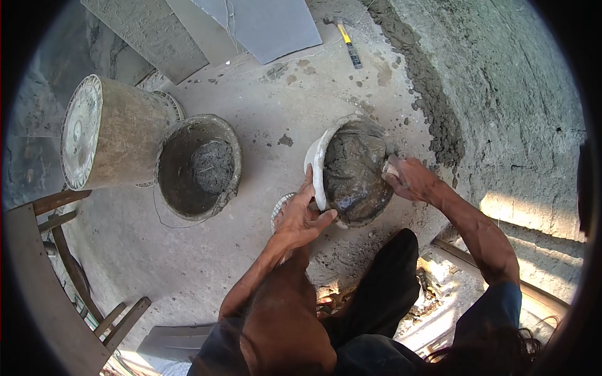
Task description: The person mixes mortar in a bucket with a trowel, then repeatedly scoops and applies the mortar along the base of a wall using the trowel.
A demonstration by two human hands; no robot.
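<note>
Head view: see what in the white bucket (317, 169)?
Wet grey mix (351, 166). Standing on the floor (266, 109), left hand (297, 217) clamped over the near rim, right hand (411, 178) closed around a pale piece (390, 170) opposite.
And in the crusted bucket (174, 166)?
Lumpy grey residue (213, 168), beside an upturned bucket (130, 128).

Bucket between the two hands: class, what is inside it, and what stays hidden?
Inside the bucket is a wet grey mix, dark and shiny in places. It covers the bottom, so anything lying beneath cannot be seen.
</note>
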